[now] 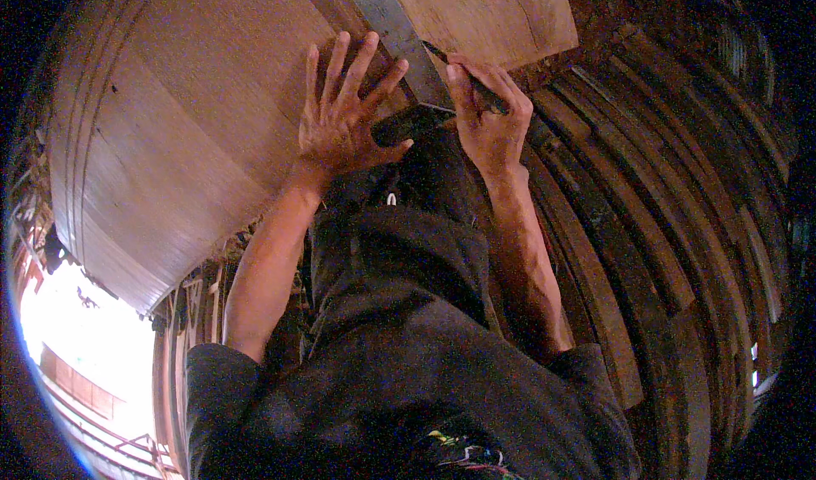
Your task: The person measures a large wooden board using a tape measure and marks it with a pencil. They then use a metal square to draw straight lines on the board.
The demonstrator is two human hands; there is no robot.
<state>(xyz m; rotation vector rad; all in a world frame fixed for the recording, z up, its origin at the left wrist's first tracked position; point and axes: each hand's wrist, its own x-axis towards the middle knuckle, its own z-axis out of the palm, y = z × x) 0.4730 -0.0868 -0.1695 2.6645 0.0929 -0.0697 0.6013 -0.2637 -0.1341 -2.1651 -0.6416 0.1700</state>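
Observation:
My left hand (342, 110) is spread with its fingers apart, palm down at the edge of a large wooden panel (195, 89). In my right hand (495, 115) a slim dark pencil-like tool (434, 52) is pinched between thumb and fingers. Its tip points up and left, at the near left edge of a lighter wooden board (493, 13). Between panel and board runs a grey metal-looking strip (391, 34). Whether the tip touches the board or the strip, I cannot tell.
Long dark timber strips (629, 191) lie stacked along the right side. Upright wooden pieces (170, 352) stand at the lower left, beside a bright opening (85, 336) with a railing. My dark-clothed body fills the lower middle.

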